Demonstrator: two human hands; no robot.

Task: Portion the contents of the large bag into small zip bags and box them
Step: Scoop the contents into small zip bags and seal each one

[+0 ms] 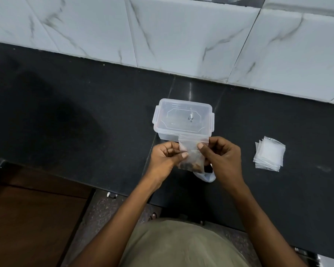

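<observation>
Over the desk [85, 112], before the box [182, 120], my left grip [167, 158] and right grip [223, 157] pinched the zip bag [191, 151]: light, floppy, slippery film, bottom-weighted, best held by its top corners.

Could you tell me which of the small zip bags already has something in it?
The small zip bag pinched by both hands; the stacked bags lie flat, apparently empty.

Part-filled zip bag [191, 153] before lidded box [182, 120]
</observation>
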